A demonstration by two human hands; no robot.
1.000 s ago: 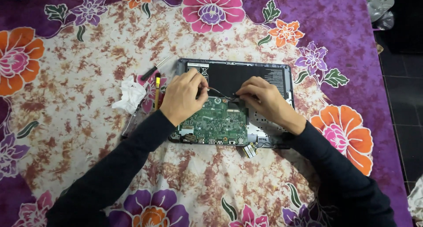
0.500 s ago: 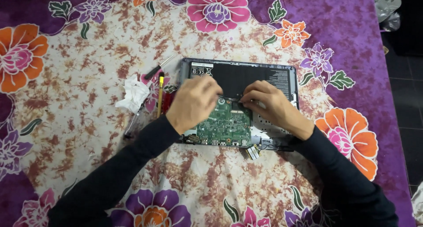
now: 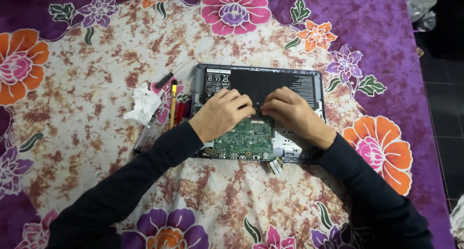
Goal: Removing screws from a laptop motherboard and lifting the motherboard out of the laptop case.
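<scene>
An opened laptop [image 3: 309, 80] lies bottom-up on a flowered cloth, its black battery [image 3: 270, 82] at the far side and a green circuit board [image 3: 244, 140] at the near side. My left hand [image 3: 223, 114] rests on the board's upper left, fingers curled down at the seam between battery and board. My right hand [image 3: 290, 113] is beside it, fingertips pressed on the same seam. The fingertips of both hands nearly meet. What sits under the fingers is hidden. Both arms wear dark sleeves.
Left of the laptop lie a yellow-handled screwdriver [image 3: 173, 104], a black-handled screwdriver [image 3: 169, 77], a crumpled white tissue [image 3: 142, 106] and a thin metal tool [image 3: 145, 133]. A small loose part [image 3: 275, 166] sits at the laptop's near edge. A dark floor [image 3: 442, 99] borders the cloth at right.
Both hands have drawn together at the battery-board seam; the left hand slid right and down onto the board, the right hand shifted slightly left. The laptop has stayed where it was.
</scene>
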